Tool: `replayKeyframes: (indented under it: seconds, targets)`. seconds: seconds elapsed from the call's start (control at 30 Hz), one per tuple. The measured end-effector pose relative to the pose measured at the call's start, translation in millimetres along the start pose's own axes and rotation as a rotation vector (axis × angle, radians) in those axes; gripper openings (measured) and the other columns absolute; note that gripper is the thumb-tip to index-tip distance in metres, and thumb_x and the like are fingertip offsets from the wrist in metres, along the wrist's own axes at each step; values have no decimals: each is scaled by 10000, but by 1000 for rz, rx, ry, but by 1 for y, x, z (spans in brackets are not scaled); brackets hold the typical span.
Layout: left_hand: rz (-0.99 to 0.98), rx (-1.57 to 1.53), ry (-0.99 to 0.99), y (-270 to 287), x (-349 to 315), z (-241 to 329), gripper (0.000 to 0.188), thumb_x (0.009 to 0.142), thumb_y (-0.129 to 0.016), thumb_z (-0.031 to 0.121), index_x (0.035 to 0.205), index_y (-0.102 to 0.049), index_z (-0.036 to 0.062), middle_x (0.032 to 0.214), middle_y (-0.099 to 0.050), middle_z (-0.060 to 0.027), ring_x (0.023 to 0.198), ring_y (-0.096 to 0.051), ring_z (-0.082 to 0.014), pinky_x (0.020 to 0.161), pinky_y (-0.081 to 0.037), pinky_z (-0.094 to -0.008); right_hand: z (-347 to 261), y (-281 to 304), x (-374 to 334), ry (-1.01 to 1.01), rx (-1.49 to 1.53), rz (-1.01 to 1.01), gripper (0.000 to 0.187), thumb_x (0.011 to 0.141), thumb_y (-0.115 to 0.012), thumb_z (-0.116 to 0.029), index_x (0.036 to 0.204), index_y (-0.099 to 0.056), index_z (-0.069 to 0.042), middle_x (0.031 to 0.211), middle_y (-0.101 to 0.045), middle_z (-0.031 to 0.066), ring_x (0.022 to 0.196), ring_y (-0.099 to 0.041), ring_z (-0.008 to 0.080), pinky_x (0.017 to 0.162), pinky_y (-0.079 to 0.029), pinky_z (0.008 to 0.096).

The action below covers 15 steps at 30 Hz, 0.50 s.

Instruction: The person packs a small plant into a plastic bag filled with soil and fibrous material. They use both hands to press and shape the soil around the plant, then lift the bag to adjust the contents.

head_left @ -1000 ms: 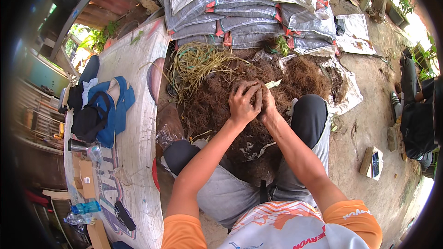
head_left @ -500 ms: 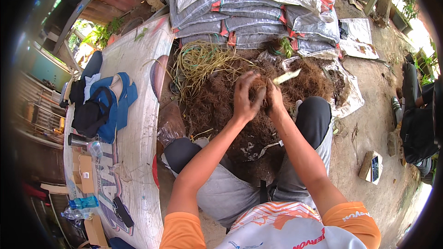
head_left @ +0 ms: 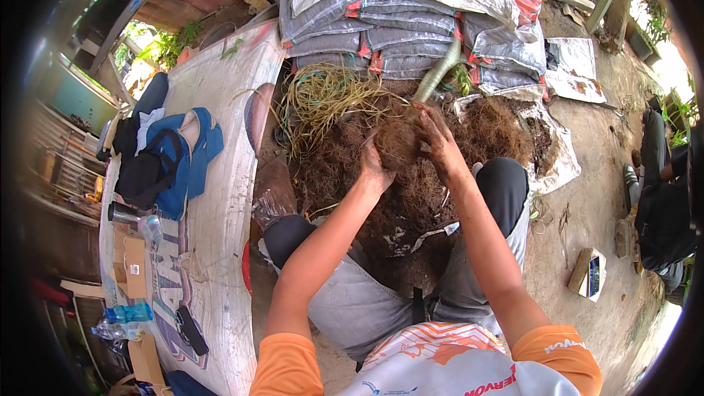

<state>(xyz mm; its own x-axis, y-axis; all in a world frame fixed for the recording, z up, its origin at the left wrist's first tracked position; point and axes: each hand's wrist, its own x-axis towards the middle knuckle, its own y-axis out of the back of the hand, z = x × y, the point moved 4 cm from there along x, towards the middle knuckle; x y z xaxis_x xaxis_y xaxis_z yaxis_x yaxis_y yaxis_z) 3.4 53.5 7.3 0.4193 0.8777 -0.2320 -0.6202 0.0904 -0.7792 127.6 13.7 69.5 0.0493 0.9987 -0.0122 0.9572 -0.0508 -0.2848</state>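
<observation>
A round brown ball of fibrous roots sits between my two hands, above a heap of loose brown fibre and soil. From its far side a thick pale green stem slants up and to the right, toward the stacked sacks. My left hand cups the ball's left side, palm against it. On the right side, my right hand holds it with fingers bent over the edge. The fibre heap lies between my knees and the sacks.
Stacked grey sacks stand behind the heap. A tangle of yellowish string lies at its far left. To the left, a white-covered surface carries a blue bag and bottles. A phone on a block and another person are right.
The root ball has turned in my hands: its stem pointed right and now slants up and away. My left hand has moved lower, and the ball shows more plainly.
</observation>
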Motion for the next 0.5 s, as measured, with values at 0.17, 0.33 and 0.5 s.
replayKeyframes:
  seconds: [0.17, 0.33, 0.5]
  targets:
    - [41, -88, 24, -11, -6, -2, 395, 959, -375, 380, 1207, -539, 122, 1146, -599, -46, 1041, -599, -214, 887, -517, -424, 28, -8, 6, 295, -256, 128, 436, 933, -529, -364, 1264, -527, -81, 1251, -544, 126, 1201, -469, 216, 1016, -358, 383]
    - [301, 373, -10, -24, -22, -3, 588, 960, -327, 524, 1408, -338, 143, 1411, -385, -73, 1305, -377, -253, 1064, -338, -463, 53, -6, 8, 30, 349, 220, 325, 923, -541, -256, 1176, -584, -56, 1217, -569, 97, 1106, -535, 225, 938, -407, 380]
    - [244, 849, -381, 3, -9, 1, 724, 910, -383, 601, 1439, -251, 125, 1451, -295, -132, 1348, -292, -278, 1079, -292, -491, 50, -12, 4, -293, 760, 162, 369, 947, -469, -338, 1238, -524, -118, 1217, -566, 89, 1130, -531, 252, 1000, -394, 422]
